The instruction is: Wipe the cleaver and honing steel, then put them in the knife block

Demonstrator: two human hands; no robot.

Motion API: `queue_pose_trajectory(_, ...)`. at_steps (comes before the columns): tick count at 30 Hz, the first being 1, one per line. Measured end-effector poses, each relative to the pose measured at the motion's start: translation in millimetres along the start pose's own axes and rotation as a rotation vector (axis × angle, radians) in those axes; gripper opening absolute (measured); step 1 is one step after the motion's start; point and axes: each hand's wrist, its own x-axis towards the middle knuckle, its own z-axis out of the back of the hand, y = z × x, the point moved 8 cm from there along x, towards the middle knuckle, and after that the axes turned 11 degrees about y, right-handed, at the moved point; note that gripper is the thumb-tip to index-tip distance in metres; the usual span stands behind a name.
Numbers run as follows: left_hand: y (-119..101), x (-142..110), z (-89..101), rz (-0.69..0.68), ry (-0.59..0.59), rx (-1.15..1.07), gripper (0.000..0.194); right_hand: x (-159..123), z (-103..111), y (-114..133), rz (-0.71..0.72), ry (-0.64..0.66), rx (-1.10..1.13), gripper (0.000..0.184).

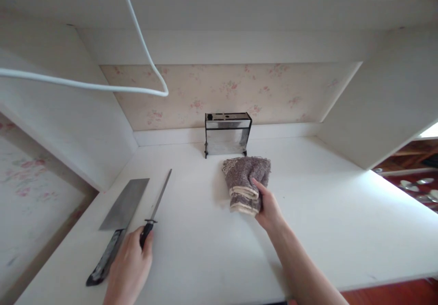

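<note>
My left hand (132,259) is closed around the black handle of a honing steel (161,196), whose thin grey rod points up and away over the white counter. Just left of that hand lies a cleaver (125,204) with a wide grey blade and a worn black handle; part of it is hidden behind my hand. In my right hand (270,209) is a folded brown towel (247,177) with cream edges, my thumb on top of it. Beyond the towel stands a knife block (228,134) with metal faces and black side edges.
The white counter (191,250) sits between two side panels, with flowered wallpaper (229,90) behind. A white cable (143,49) hangs at upper left. Below the far right panel, spoons (410,185) lie in a red-floored space. An overhead shelf (239,13) crosses the top.
</note>
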Motion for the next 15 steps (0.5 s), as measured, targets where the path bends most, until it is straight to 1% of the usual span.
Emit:
queue_pose_trajectory(1,1,-2,-1.4,-0.021,-0.019,-0.078,0.043,0,-1,-2,-0.012,0.005,0.051,0.027)
queue_pose_trajectory(3,-1,-5,-3.6,-0.049,-0.046,-0.238,0.049,1,0,-1,0.011,-0.005,0.121,0.023)
queue_pose_trajectory(5,-8,-8,-7.7,-0.044,-0.007,-0.405,0.053,0,5,7,0.061,-0.032,0.158,0.022)
queue_pose_trajectory(7,-23,-12,-12.0,-0.042,0.075,-0.578,0.054,-1,15,22,0.141,-0.074,0.177,0.022)
queue_pose_trajectory(9,-45,-16,-14.3,-0.068,0.151,-0.736,0.054,-6,26,43,0.285,-0.128,0.204,0.023)
queue_pose_trajectory(11,-64,-19,-13.0,-0.097,0.166,-0.841,0.052,-11,36,63,0.437,-0.146,0.233,0.027)
queue_pose_trajectory(12,-72,-19,-12.2,-0.112,0.166,-0.872,0.051,-13,38,69,0.481,-0.143,0.239,0.03)
queue_pose_trajectory(13,-80,-17,-11.4,-0.131,0.166,-0.893,0.05,-14,40,71,0.497,-0.136,0.236,0.033)
queue_pose_trajectory(15,-94,-13,-9.8,-0.172,0.17,-0.925,0.047,-11,36,64,0.444,-0.105,0.209,0.035)
